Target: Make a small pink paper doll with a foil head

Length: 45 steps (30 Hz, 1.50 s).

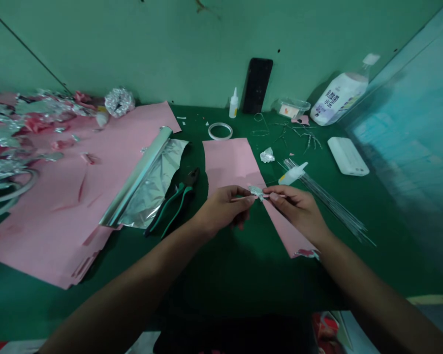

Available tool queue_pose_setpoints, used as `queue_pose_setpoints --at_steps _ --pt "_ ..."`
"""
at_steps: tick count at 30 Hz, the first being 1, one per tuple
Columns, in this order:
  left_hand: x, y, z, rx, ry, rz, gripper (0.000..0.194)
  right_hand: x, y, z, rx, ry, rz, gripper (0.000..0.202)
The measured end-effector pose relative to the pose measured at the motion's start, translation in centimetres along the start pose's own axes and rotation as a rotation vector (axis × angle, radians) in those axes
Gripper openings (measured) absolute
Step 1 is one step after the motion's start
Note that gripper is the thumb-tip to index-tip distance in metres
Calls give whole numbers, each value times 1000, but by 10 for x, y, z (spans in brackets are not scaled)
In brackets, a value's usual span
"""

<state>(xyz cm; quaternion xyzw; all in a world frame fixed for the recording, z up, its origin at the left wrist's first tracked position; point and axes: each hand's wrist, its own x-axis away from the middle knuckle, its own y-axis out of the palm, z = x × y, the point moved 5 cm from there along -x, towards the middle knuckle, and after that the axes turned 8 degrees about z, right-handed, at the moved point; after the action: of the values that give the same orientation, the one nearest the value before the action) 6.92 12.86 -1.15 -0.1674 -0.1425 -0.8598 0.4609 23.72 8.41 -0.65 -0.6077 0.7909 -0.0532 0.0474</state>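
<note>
Between my fingertips is a small crumpled piece of silver foil (256,191) with narrow pink paper strips at its sides. My left hand (227,206) pinches its left side, thumb and forefinger closed. From the right, my right hand (299,209) pinches the other side in the same way. Below and behind the hands lies a sheet of pink paper (231,160), and a pink piece (286,228) with a torn, foil-edged end runs under my right hand. A glue bottle (293,174) lies just beyond my right hand, on a bundle of thin wires (334,206).
Left of my hands are pliers (180,196), a foil roll (138,177) and large pink sheets (59,196) with crumpled foil on them. Toward the wall stand a tape roll (220,131), another glue bottle (234,104), a phone (257,86) and a drink bottle (339,97). A white power bank (348,156) lies at right.
</note>
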Motion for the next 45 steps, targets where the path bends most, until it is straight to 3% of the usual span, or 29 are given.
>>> queue_pose_setpoints --at_steps 7,10,16,24,30,36,45 --pt "-1 -7 6 -149 263 92 18 -3 -4 25 -100 83 -1 21" --pt "-1 -8 5 -135 265 94 18 -3 -5 29 -115 63 -10 19" --pt "0 -7 6 -85 273 118 19 2 0 2 -40 -77 6 11" --pt "1 -3 9 272 361 43 24 2 4 17 -256 23 -47 11" --pt "7 -9 11 218 483 154 26 3 5 19 -287 95 -75 14" --pt "10 -15 13 176 538 206 19 3 8 20 -273 76 -118 13" --pt "12 -16 10 209 523 275 16 6 10 18 -243 76 -139 15"
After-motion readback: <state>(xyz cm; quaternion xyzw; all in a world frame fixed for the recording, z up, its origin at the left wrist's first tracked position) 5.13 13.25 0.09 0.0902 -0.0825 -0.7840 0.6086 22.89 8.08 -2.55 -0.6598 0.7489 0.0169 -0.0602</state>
